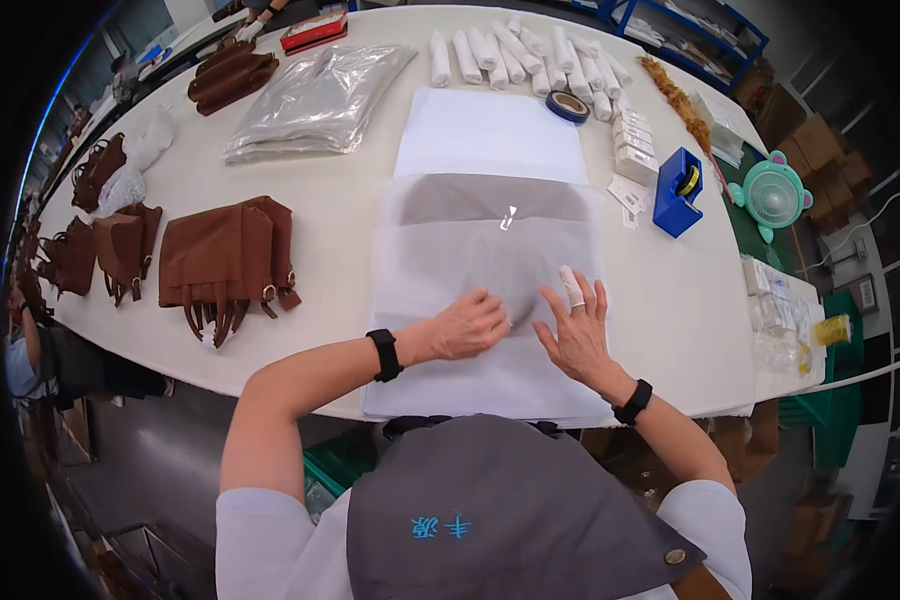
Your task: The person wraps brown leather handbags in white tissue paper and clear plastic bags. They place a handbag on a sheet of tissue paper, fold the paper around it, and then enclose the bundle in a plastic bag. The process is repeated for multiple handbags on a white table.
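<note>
A grey flat bag or sheet lies under or inside a translucent white layer, on top of a stack of white paper sheets. Small white marks show near its upper fold. My left hand rests over its lower middle with the fingers curled in; whether they pinch the layer is hidden. Beside it, my right hand hovers or rests at the right side of the grey piece, fingers spread and holding nothing visible. One of its fingers wears a white covering.
Brown bags stand to the left, clear plastic bags farther back. White wrapped rolls, blue tape roll, small white boxes, a blue tape dispenser and a green fan line the back and right. Other people work at left.
</note>
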`<state>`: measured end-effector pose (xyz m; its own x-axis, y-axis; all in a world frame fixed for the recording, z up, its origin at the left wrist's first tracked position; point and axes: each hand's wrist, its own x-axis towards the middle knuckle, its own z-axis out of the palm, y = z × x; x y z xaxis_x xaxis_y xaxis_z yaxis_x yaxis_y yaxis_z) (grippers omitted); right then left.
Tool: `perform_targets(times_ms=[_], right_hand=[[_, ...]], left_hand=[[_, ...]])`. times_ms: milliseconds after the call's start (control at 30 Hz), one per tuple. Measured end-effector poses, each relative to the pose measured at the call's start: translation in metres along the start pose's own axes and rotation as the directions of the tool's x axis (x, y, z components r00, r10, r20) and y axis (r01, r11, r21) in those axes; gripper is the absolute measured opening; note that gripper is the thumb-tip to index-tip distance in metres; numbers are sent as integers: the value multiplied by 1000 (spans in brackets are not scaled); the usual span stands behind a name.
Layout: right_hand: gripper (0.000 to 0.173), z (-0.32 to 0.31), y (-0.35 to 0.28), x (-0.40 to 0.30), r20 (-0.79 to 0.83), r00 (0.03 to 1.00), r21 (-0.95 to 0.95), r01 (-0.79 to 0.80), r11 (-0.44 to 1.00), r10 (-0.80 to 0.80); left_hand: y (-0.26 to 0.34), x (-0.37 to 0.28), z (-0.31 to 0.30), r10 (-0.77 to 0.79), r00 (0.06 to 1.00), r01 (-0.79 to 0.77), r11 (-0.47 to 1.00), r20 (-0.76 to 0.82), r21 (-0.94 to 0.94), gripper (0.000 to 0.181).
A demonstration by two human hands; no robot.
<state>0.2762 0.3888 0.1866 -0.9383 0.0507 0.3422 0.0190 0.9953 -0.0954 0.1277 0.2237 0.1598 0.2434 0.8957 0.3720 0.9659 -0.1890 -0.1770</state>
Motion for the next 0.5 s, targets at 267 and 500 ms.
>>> perform_targets(times_ms=[267,500], right_hand=[[59,7,24,-42,360,929,51,-114,992,88],[26,-51,37,15,178,942,283,-326,902,284]], left_hand=[[41,-56,-36,-377,878,440,877,294,-191,67],[-91,-58,-136,-44,381,761,583,923,-287,53]])
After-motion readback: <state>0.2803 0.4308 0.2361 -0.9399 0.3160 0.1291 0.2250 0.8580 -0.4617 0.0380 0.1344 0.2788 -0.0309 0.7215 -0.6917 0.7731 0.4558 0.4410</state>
